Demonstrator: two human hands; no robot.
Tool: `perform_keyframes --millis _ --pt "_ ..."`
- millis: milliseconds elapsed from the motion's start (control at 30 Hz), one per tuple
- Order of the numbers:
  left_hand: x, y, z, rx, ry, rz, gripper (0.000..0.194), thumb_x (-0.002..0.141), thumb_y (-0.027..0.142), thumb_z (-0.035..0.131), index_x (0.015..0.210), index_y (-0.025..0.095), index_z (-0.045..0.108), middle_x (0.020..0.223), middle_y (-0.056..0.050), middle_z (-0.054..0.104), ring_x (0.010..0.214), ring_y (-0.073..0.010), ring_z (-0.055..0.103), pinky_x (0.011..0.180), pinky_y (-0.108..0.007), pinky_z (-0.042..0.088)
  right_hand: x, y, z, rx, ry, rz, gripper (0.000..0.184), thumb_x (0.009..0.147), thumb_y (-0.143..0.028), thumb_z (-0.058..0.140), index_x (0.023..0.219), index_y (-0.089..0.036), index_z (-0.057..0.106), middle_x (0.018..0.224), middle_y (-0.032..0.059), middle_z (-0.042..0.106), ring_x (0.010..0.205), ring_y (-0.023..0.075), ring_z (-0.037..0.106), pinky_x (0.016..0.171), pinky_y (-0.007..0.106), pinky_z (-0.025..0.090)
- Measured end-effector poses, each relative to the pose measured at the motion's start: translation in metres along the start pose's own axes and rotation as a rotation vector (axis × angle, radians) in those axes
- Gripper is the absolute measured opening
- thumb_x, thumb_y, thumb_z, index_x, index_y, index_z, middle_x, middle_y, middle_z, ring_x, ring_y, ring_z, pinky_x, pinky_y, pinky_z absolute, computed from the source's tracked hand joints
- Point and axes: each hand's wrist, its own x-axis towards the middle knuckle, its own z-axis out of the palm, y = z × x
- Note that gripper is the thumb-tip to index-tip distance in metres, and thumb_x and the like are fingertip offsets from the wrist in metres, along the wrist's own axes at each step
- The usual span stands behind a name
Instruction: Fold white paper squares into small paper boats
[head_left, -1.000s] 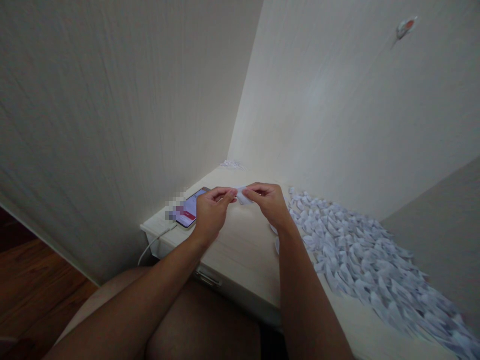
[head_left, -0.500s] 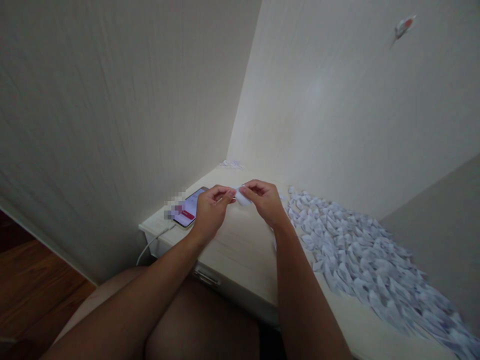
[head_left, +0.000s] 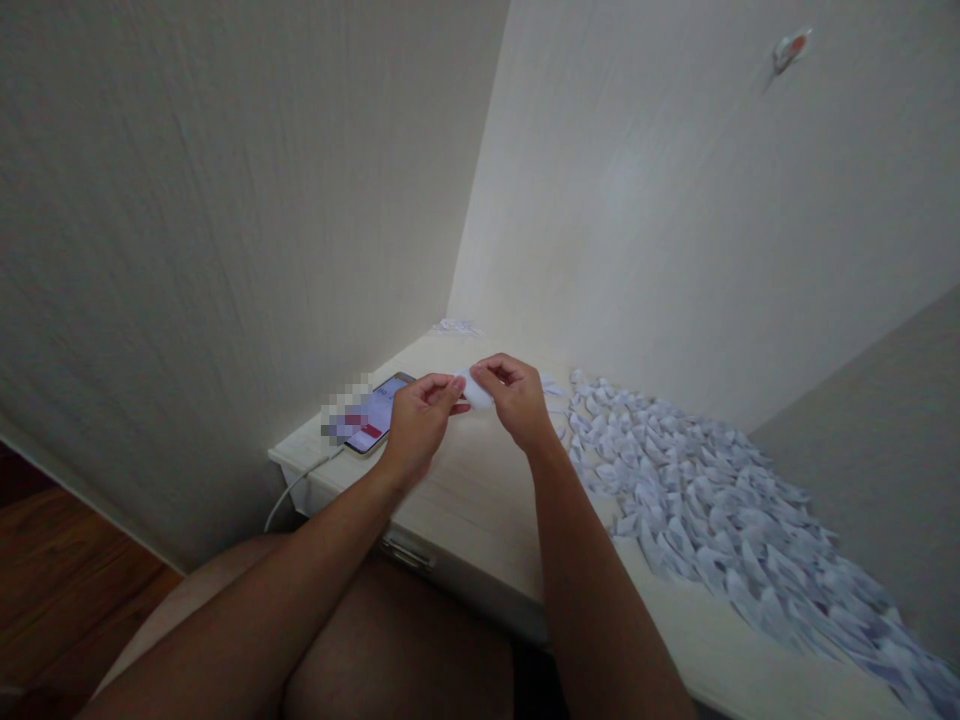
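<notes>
A small white piece of paper (head_left: 477, 391) is held between both hands above the desk (head_left: 480, 480). My left hand (head_left: 421, 415) pinches its left edge with thumb and fingertips. On the other side, my right hand (head_left: 516, 398) grips the upper right of the paper, thumb in front. Its fold, if any, is too small to make out. Right of my right forearm lies a broad heap of folded white paper pieces (head_left: 697, 490). A few flat paper pieces (head_left: 553, 386) lie just behind my right hand.
A phone (head_left: 375, 415) with a lit screen lies left of my left hand, its white cable (head_left: 289, 488) hanging over the desk edge. Small paper scraps (head_left: 456, 326) sit in the far corner. Walls close in behind and left. A drawer handle (head_left: 406, 552) is on the front.
The view has shifted slightly, so everything sits a little further left. My fingers have moved a bit on the paper, and more of its white face shows between them.
</notes>
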Motion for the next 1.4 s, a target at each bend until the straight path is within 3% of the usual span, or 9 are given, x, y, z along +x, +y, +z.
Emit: perform_keyframes --millis 200,433,667,833,1100,1167,1233,1333,1400 --pt "0.001 -0.003 -0.001 0.050 -0.044 -0.004 0.033 0.070 0.046 0.082 0.072 0.015 0.072 0.070 -0.002 0.067 0.065 -0.0124 0.062 0.067 -0.028 0.061 0.000 0.002 0.004 0.010 0.046 0.030 0.017 0.077 -0.036 0.070 0.071 -0.020 0.069 0.075 0.0021 0.069 0.070 0.0159 0.058 0.069 0.030 0.048" --pt "0.001 -0.009 -0.002 0.143 -0.144 -0.033 0.040 0.075 0.054 0.076 0.073 0.014 0.071 0.072 -0.006 0.070 0.070 -0.0182 0.069 0.063 -0.030 0.062 0.000 0.006 0.007 0.033 0.105 0.078 0.018 0.076 -0.038 0.070 0.070 -0.020 0.067 0.072 0.0011 0.067 0.067 0.0161 0.058 0.064 0.029 0.047" --pt "0.001 -0.015 -0.004 0.312 -0.173 0.035 0.042 0.088 0.056 0.062 0.075 0.016 0.067 0.069 -0.007 0.071 0.060 -0.0191 0.068 0.055 -0.030 0.057 -0.001 0.008 0.009 0.107 0.150 0.137 0.020 0.074 -0.037 0.071 0.068 -0.020 0.065 0.065 -0.0007 0.063 0.062 0.0148 0.055 0.059 0.028 0.044" --pt "-0.002 -0.008 -0.002 0.546 -0.148 0.151 0.043 0.096 0.048 0.050 0.064 0.020 0.058 0.059 -0.004 0.067 0.054 -0.0179 0.063 0.056 -0.029 0.048 -0.001 0.008 0.009 0.171 0.167 0.177 0.019 0.071 -0.037 0.074 0.067 -0.020 0.065 0.062 -0.0021 0.060 0.057 0.0133 0.050 0.056 0.028 0.041" --pt "-0.005 -0.009 -0.001 0.573 -0.224 0.179 0.036 0.099 0.044 0.046 0.073 0.021 0.056 0.057 0.000 0.064 0.054 -0.0166 0.061 0.058 -0.028 0.047 0.001 0.010 0.003 0.125 0.184 0.156 0.022 0.073 -0.040 0.072 0.070 -0.019 0.065 0.064 -0.0022 0.059 0.059 0.0128 0.050 0.056 0.027 0.041" --pt "-0.006 -0.009 -0.001 0.523 -0.242 0.150 0.030 0.098 0.043 0.050 0.079 0.020 0.056 0.065 -0.001 0.066 0.058 -0.0164 0.065 0.060 -0.028 0.051 0.001 0.010 0.003 0.161 0.188 0.189 0.023 0.072 -0.041 0.072 0.069 -0.019 0.064 0.062 -0.0034 0.057 0.054 0.0108 0.047 0.050 0.025 0.037" --pt "-0.006 -0.008 -0.001 0.464 -0.256 0.168 0.022 0.092 0.040 0.062 0.097 0.019 0.057 0.081 -0.003 0.070 0.068 -0.0166 0.069 0.063 -0.028 0.055 0.002 0.008 0.002 0.226 0.193 0.231 0.023 0.070 -0.040 0.072 0.068 -0.019 0.062 0.060 -0.0047 0.055 0.050 0.0090 0.044 0.045 0.022 0.033" --pt "-0.004 -0.005 -0.004 0.479 -0.291 0.329 0.045 0.084 0.025 0.072 0.125 0.019 0.053 0.108 -0.008 0.070 0.083 -0.0160 0.072 0.071 -0.027 0.059 0.001 0.004 0.000 0.318 0.186 0.262 0.022 0.068 -0.037 0.073 0.066 -0.019 0.059 0.056 -0.0064 0.051 0.046 0.0075 0.041 0.040 0.020 0.028" --pt "-0.002 -0.003 -0.008 0.555 -0.308 0.473 0.036 0.088 0.017 0.067 0.123 0.020 0.061 0.110 -0.008 0.070 0.084 -0.0144 0.071 0.073 -0.026 0.060 0.001 0.001 0.000 0.344 0.157 0.272 0.021 0.067 -0.034 0.073 0.064 -0.019 0.059 0.052 -0.0072 0.048 0.044 0.0071 0.040 0.038 0.020 0.026"
